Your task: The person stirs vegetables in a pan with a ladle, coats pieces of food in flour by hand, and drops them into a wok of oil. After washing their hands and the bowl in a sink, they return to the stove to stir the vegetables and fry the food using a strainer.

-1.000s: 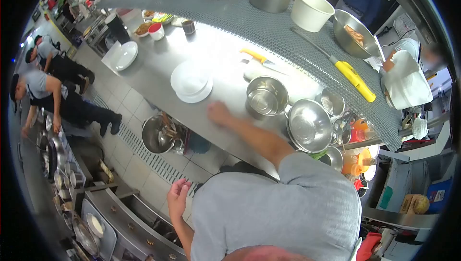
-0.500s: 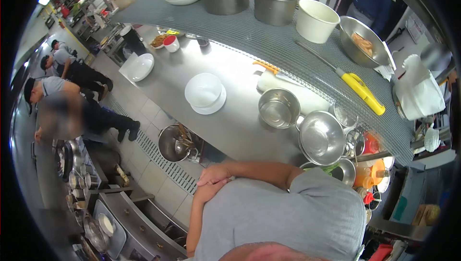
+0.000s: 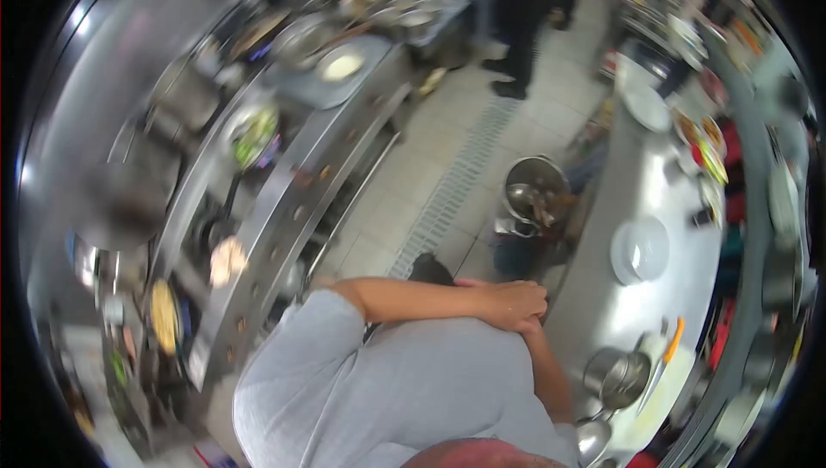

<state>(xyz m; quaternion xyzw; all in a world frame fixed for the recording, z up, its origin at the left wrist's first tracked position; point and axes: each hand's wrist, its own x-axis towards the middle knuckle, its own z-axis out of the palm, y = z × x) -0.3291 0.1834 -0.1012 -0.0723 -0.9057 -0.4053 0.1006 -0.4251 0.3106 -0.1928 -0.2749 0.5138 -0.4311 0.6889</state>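
Note:
My left hand lies across my right hand, and both rest together in front of my grey shirt. The fingers look folded round each other, with no object visible between them. Most of the right hand is covered by the left. Nearest to them is a large metal pot holding wooden-handled utensils, low beside the counter. To the right, a white bowl sits on the steel counter. An orange-handled knife and a metal saucepan are nearer to me.
A stove runs along the left, with a pan of greens and a grey tray holding a white round thing. A floor drain crosses the tiles. One person stands at the far end of the aisle.
My view has swung left: the stove now fills the left side and the counter has shifted right. My hands stay folded together. The image is more blurred.

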